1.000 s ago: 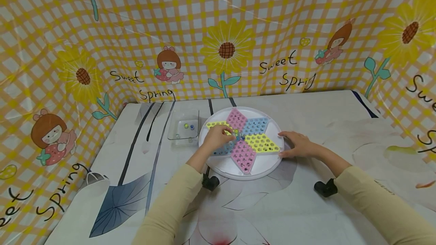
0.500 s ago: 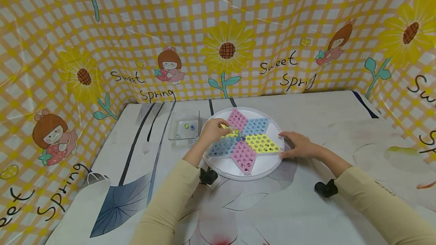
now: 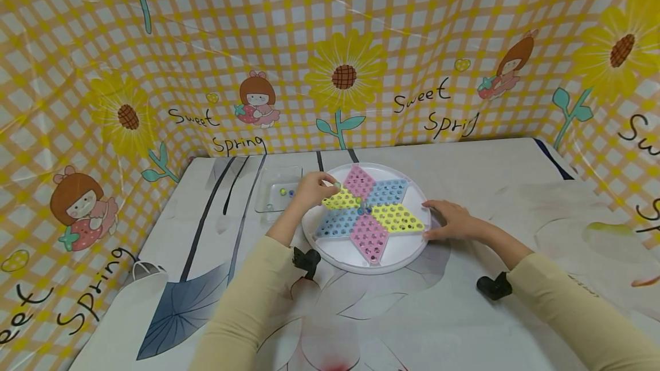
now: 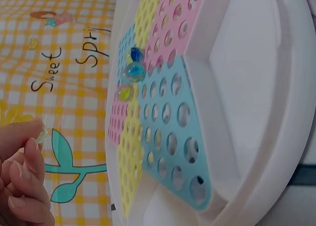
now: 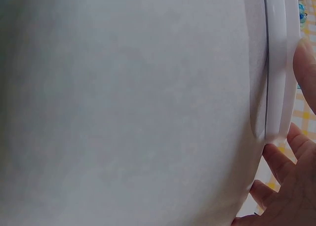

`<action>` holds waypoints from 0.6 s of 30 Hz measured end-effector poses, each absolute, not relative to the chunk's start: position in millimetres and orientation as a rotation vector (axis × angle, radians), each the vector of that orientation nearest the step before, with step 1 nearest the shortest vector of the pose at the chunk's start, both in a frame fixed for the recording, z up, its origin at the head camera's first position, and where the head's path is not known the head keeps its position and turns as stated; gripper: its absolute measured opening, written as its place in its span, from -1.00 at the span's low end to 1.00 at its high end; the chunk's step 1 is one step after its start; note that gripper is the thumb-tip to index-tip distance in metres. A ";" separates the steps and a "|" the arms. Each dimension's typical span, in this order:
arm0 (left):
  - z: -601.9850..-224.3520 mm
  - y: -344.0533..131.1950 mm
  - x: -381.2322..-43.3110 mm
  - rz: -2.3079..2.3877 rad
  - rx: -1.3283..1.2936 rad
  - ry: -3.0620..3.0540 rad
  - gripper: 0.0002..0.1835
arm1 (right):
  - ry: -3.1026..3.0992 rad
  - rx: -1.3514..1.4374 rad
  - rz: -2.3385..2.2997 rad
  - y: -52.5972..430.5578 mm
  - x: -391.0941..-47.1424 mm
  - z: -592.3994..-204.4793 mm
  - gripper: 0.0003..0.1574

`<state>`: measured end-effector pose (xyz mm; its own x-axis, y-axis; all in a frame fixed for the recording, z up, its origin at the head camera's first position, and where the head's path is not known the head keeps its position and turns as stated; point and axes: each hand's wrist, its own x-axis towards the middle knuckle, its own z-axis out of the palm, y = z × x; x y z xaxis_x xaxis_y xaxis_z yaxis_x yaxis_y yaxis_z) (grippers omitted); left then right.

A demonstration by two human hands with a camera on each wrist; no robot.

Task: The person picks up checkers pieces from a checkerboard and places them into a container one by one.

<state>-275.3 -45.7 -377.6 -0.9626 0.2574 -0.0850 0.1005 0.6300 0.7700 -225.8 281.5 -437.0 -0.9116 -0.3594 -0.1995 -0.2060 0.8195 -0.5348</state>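
Counter (image 3: 412,314) stretches this side of both hands, with room between the sleeves (image 3: 247,296). The right hand (image 3: 454,220), spread wide, touches the rim of the round board (image 3: 330,249) on its left. The left hand (image 3: 311,189), now leftward of the centre marbles (image 3: 364,209), pinches a clear marble (image 4: 43,134), the container (image 3: 280,174) just left.

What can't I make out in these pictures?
Head view: the clear box's right front corner, hidden by the left hand; the marbles at the board's centre, too small to count.
Left wrist view: part of the pinched marble, covered by that hand.
Right wrist view: the right hand, cut off by the right edge.
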 end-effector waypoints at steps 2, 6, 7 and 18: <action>-376.4 -49.5 -277.1 1.231 0.278 2.671 -0.70 | 2.713 -0.434 -0.750 281.6 -225.6 -437.4 0.10; -373.5 -56.1 -279.5 1.211 0.247 2.700 -0.70 | 2.712 -0.432 -0.749 282.0 -225.7 -437.6 0.10; -372.3 -57.6 -279.7 1.216 0.239 2.701 -0.70 | 2.709 -0.428 -0.750 282.0 -225.8 -437.7 0.11; -364.9 -83.3 -287.5 1.270 0.077 2.720 -0.68 | 2.711 -0.436 -0.754 282.0 -225.1 -436.8 0.10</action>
